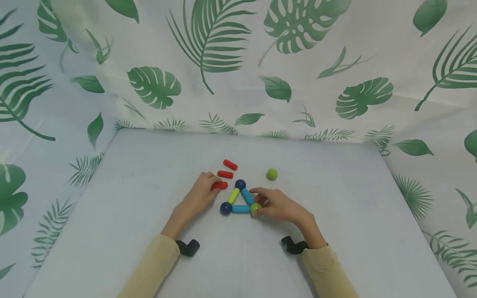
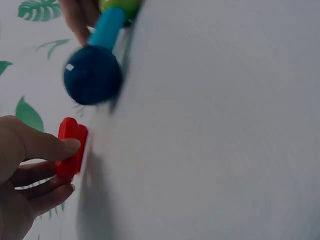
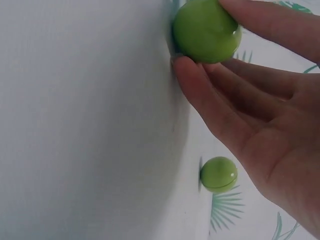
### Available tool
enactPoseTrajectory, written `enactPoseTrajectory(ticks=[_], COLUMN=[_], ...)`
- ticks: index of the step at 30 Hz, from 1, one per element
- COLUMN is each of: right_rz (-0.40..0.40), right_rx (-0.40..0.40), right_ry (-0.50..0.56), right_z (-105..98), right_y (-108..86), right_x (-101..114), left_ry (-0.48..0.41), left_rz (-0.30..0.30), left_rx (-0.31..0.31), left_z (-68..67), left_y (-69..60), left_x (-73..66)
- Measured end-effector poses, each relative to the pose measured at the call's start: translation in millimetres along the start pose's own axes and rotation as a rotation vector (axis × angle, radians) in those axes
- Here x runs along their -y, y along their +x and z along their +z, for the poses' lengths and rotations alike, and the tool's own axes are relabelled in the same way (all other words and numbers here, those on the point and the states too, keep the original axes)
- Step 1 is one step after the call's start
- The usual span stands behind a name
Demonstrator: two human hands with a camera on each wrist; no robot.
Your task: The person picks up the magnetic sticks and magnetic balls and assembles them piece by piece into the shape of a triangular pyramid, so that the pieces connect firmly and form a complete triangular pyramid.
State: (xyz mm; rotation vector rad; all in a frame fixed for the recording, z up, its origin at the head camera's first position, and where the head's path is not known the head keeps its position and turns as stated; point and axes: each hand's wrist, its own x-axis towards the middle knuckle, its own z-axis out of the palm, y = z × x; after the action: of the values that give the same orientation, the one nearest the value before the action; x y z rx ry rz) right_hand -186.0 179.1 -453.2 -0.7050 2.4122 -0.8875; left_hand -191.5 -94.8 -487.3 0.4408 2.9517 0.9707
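A triangle of coloured rods and balls lies on the table: two dark blue balls [image 1: 226,208], a green ball [image 1: 255,208], two blue rods [image 1: 241,209] and a yellow-green rod [image 1: 233,195]. My right hand [image 1: 280,204] holds the green ball at the near right corner between thumb and fingers. Left of the triangle, my left hand [image 1: 201,191] pinches a red rod [image 1: 220,185]; the left wrist view shows the thumb across this red rod [image 2: 66,150]. Two more red rods [image 1: 225,174] lie just beyond it.
A loose green ball [image 1: 272,174] sits beyond the right hand. White cloth covers the table [image 1: 156,153], and a leaf-patterned sheet [image 1: 238,95] rises behind its far edge. Each wrist wears a black device [image 1: 189,248] close to the tabletop.
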Motion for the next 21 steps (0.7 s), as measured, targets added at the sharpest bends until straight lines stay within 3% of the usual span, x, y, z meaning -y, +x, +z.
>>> enactPoseTrajectory(ticks=[6,14,18,21], right_rz=[0.012,0.016,0.005,0.020], right_rx=[-0.001,-0.005,0.000,-0.001], right_ry=[-0.031,-0.044,-0.046,-0.045], right_z=[-1,-2,-1,1], right_y=[0.3,-1.2,0.6,0.8], right_x=[3,4,3,5], left_ry=[-0.150,-0.269,-0.301,-0.319], left_rz=[-0.007,0.115,0.114,0.090], left_rx=[-0.071,-0.101,-0.116,-0.109], left_z=[-4.6,4.0,3.5,3.1], left_y=[0.3,8.4,1.7,-12.4], left_x=[-18.2,-35.3,-38.5,-39.4])
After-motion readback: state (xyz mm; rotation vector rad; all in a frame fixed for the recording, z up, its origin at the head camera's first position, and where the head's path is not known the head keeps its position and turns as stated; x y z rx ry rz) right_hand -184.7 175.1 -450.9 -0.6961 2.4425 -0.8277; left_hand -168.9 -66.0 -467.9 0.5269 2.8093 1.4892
